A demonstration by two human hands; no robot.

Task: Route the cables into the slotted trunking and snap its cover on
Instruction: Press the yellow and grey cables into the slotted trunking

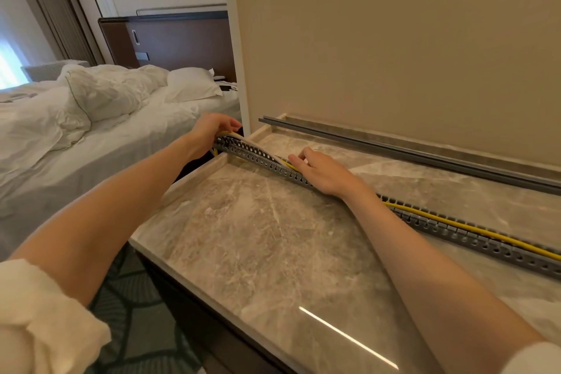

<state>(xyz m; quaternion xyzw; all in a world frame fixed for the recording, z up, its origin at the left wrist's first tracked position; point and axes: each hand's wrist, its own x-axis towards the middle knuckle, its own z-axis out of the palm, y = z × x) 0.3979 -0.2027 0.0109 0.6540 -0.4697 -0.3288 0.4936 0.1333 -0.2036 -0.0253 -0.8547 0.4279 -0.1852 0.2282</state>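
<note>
**Both hands on the slotted trunking, cover lying loose by the wall**

At far left, an unmade bed (100, 118) with white pillows sits beyond the marble countertop (258, 246). The left hand (209, 130) is curled around the end of the grey slotted trunking (473, 240) where it overhangs the counter's left edge, grasping it together with the cable ends there. A yellow cable (455, 223) and a white cable (261, 149) rise out of the channel near that end. Further right, the right hand (321, 171) lies flat-fingered across the trunking, pressing down on the cables, not clenched. Past the wrist, the yellow cable lies seated in the channel. The grey trunking cover (409, 152) lies apart, along the beige wall (394, 39).
</note>
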